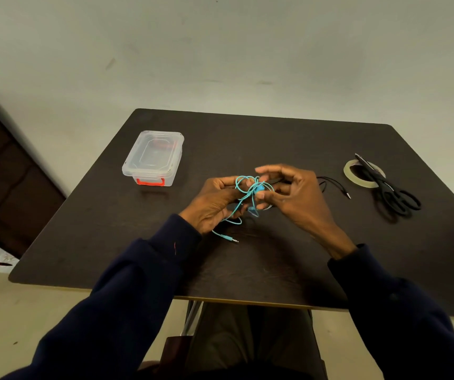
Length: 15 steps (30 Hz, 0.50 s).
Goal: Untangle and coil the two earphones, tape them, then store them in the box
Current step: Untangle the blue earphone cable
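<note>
Nearest me, the plug of the turquoise earphone lay on the dark table, at six o'clock from my hands. Just beyond it, my left hand curled its fingers round the turquoise tangle, and my right hand pinched the same knot from the three o'clock side. The black earphone trailed out past my right hand toward three o'clock. Farther off at two o'clock, black scissors lay across the tape roll. The clear box, lid on, sat at ten o'clock.
</note>
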Tool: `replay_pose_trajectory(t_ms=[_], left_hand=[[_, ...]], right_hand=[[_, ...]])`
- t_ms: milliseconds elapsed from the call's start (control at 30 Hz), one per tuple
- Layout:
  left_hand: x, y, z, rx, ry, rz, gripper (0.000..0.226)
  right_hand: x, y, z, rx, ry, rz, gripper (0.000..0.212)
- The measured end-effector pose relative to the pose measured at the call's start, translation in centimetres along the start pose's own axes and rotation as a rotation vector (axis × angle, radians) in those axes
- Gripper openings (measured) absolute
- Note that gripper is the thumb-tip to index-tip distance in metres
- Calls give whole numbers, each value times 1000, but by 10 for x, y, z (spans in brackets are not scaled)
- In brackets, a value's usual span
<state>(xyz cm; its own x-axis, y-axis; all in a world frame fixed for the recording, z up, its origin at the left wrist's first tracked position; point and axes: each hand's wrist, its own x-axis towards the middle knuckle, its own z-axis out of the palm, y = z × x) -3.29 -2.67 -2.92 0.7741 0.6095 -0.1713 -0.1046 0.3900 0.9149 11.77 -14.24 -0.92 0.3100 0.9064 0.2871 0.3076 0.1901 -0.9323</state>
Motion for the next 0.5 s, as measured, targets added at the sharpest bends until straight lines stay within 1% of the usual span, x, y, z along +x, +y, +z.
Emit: replay_pose_trajectory(t_ms=[67,100,200,267,400,500], left_hand=[[0,0,-1,39,13,28,32],[0,1,-2,76,26,53,31],[-2,4,-5,194,61,135,23],[-3,5,-4,238,83,173,16],[-3,2,1,311,151,226,20],[-3,1,4,321,203,226,21]], right_hand=[[-1,1,1,-28,-36,-27,47],[-1,2,0,-58,-53,-36,46],[-1,4,-5,-142,-92,-43,36],[-1,4,-10,-204,-89,-39,32],[-2,2,-14,-292,-87,-54,29],[-3,3,-14,-298,-45,-45,20]])
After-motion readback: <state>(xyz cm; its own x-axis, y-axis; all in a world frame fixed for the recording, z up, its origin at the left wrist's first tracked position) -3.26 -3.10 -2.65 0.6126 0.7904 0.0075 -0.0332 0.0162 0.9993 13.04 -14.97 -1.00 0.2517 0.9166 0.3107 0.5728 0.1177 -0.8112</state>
